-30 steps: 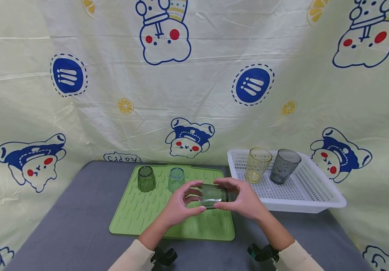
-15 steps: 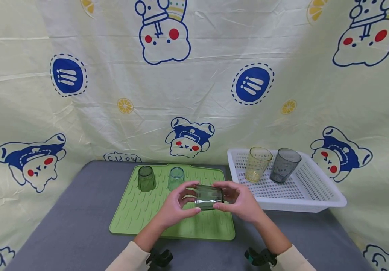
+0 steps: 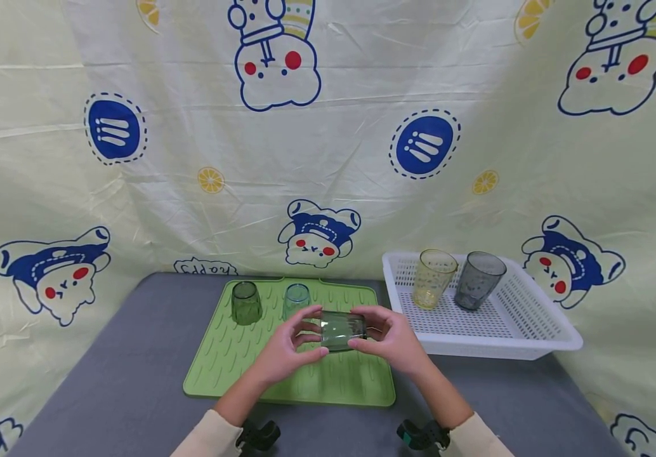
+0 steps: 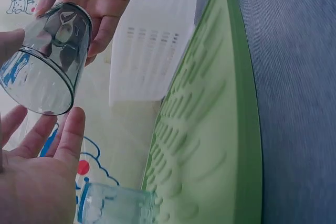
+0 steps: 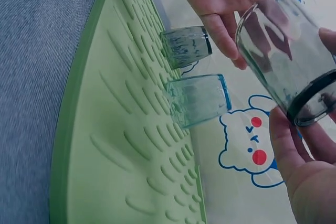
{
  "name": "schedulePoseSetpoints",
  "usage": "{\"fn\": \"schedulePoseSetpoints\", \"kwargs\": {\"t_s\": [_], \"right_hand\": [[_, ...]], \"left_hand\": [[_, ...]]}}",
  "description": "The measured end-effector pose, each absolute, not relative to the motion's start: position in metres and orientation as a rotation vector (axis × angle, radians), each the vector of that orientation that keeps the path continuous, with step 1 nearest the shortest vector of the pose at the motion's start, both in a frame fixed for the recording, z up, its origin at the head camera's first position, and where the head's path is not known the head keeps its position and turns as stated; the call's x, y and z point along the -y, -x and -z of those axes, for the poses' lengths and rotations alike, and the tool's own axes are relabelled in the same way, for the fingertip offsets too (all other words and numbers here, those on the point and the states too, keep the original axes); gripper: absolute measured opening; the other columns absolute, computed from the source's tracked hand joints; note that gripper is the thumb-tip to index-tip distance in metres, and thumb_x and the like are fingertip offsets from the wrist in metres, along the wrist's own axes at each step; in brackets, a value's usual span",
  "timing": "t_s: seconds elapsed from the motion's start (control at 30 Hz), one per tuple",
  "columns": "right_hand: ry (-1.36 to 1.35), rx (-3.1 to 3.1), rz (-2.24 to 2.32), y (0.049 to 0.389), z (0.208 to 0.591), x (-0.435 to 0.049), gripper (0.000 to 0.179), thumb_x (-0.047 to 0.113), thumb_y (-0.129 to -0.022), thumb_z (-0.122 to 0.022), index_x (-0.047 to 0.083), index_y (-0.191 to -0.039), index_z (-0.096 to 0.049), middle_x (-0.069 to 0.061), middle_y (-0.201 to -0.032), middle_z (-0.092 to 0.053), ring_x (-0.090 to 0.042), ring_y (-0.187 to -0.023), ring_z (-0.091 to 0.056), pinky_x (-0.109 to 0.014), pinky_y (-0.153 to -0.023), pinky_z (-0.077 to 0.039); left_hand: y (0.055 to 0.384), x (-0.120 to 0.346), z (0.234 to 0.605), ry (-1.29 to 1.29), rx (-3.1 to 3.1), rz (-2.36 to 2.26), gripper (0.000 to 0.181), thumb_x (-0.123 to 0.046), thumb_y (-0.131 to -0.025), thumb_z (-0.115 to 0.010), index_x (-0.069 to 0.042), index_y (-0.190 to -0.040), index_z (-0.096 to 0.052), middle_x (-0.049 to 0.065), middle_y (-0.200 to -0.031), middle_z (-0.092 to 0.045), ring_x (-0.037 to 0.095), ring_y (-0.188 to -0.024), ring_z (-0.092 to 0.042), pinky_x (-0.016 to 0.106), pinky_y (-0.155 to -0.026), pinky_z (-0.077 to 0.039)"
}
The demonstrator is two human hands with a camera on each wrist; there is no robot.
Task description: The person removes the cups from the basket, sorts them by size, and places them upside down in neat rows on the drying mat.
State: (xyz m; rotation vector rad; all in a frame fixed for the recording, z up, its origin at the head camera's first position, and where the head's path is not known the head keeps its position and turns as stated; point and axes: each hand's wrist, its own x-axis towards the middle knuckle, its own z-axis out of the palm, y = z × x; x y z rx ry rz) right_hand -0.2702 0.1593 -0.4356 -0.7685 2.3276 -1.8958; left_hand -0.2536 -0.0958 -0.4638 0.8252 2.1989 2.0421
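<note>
A clear grey-green drinking glass lies sideways in the air over the green drying mat, held between both hands. My left hand has thumb and fingertips at its left end; in the left wrist view that end is the wide mouth of the glass. At the other end my right hand grips near the thick base, thumb in front and fingers behind. On the mat behind the hands stand a dark green glass and a light blue glass, partly hidden by the left hand.
A white perforated basket sits at the right back of the grey-covered table. Inside it are a yellow glass and a grey glass, both leaning slightly. A patterned cloth hangs behind the table.
Both hands have carried the glass a little to the left over the mat, keeping it sideways. The other glasses and the basket stay where they were.
</note>
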Motion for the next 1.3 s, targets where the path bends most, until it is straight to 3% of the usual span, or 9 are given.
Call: {"fn": "schedulePoseSetpoints", "kwargs": {"t_s": [0.27, 0.6, 0.97, 1.3], "right_hand": [[0.54, -2.458, 1.929, 0.281, 0.441, -0.147, 0.058, 0.013, -0.08, -0.089, 0.005, -0.132, -0.065, -0.018, -0.127, -0.069, -0.026, -0.113, -0.068, -0.026, -0.092, -0.059], [0.323, -2.646, 1.909, 0.295, 0.455, -0.139, 0.061, 0.021, -0.079, -0.09, 0.008, -0.133, -0.065, -0.015, -0.126, -0.069, -0.028, -0.116, -0.066, -0.039, -0.101, -0.056], [0.225, -2.675, 1.913, 0.306, 0.459, -0.127, 0.061, 0.02, -0.079, -0.09, 0.014, -0.134, -0.065, -0.011, -0.133, -0.066, -0.032, -0.115, -0.067, -0.039, -0.085, -0.061], [0.163, -2.795, 1.843, 0.317, 0.46, -0.12, 0.064, 0.021, -0.079, -0.089, 0.012, -0.137, -0.064, -0.014, -0.128, -0.067, -0.031, -0.115, -0.064, -0.044, -0.089, -0.059]], "left_hand": [[0.253, 0.114, 0.466, -0.722, -2.339, -2.019, 0.075, -0.006, -0.089, -0.079, -0.013, -0.154, -0.042, 0.018, -0.147, -0.049, 0.037, -0.125, -0.057, 0.045, -0.107, -0.052], [0.252, 0.139, 0.474, -0.604, -2.572, -1.881, 0.07, -0.014, -0.089, -0.081, -0.014, -0.151, -0.047, 0.015, -0.138, -0.056, 0.043, -0.124, -0.057, 0.045, -0.105, -0.053], [0.239, 0.162, 0.482, -0.526, -2.87, -1.564, 0.066, -0.014, -0.091, -0.079, -0.01, -0.149, -0.049, 0.019, -0.135, -0.055, 0.037, -0.125, -0.056, 0.052, -0.105, -0.051], [0.228, 0.195, 0.481, -0.483, -3.169, -1.213, 0.066, -0.019, -0.088, -0.081, -0.003, -0.145, -0.053, 0.02, -0.133, -0.055, 0.04, -0.123, -0.055, 0.058, -0.099, -0.051]]}}
